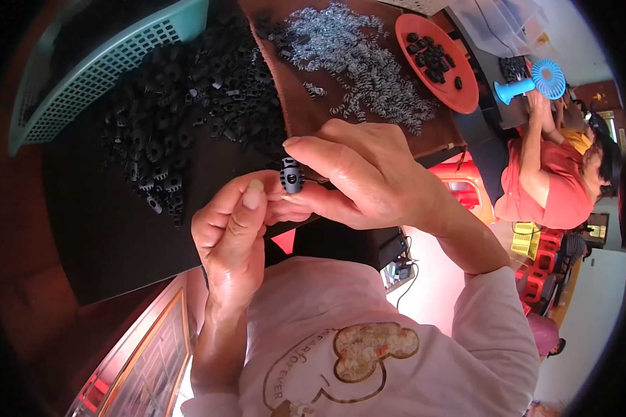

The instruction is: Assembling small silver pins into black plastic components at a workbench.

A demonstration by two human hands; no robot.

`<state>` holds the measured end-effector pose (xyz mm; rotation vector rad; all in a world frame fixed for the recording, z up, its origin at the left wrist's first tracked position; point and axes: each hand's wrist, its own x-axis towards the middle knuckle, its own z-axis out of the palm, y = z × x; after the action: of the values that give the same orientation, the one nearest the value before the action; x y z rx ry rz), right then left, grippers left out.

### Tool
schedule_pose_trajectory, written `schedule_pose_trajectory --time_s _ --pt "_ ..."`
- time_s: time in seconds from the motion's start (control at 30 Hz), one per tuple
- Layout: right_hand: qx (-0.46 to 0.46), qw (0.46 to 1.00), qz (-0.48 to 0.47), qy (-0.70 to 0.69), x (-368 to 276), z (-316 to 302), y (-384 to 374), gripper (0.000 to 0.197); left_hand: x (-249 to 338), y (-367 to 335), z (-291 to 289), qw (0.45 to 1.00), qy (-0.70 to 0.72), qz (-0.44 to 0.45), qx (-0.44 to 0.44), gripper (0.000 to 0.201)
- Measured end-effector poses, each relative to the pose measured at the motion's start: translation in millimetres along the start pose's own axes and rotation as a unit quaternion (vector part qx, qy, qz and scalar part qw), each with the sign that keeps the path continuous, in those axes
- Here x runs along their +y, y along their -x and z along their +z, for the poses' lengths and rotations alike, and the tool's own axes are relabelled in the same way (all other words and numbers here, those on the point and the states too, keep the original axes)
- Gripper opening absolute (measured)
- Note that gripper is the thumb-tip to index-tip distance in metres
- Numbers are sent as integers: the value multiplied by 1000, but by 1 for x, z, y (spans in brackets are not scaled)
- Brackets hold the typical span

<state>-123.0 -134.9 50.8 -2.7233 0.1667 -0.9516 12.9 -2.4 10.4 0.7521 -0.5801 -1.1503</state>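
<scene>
A small black plastic cord lock (292, 178), ribbed along its sides and with a round hole, is held up in front of my body. My right hand (368, 174) has it between the bent index finger above and the fingers below. From the other side, my left hand (233, 226) closes its fingertips against the piece, its thumb raised and lying over the index finger. Just beyond my hands is a heap of loose black plastic parts (167, 132). Shiny metal springs (355, 59) lie spread over a brown cloth (302, 115) to the right of that heap.
A green perforated basket (104, 76) lies tipped behind the black parts on the dark table (97, 236). An orange-red plate (459, 97) at the far right carries several black pieces. Beyond it are a blue fan (548, 78), a red stool (459, 182) and a seated person in red (553, 184).
</scene>
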Motion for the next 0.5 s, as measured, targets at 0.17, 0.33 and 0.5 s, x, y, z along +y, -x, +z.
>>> schedule_pose_trajectory --time_s 0.17,0.33,0.5 --pt "-2 1000 13 22 3 -5 5 40 -1 -1 0 1000 -22 -4 5 33" --pt "-1 998 33 53 10 -13 15 38 -1 -1 1 998 -54 -12 -7 32" --pt "-4 982 93 162 42 -39 32 35 -1 1 0 998 -62 -1 2 32"
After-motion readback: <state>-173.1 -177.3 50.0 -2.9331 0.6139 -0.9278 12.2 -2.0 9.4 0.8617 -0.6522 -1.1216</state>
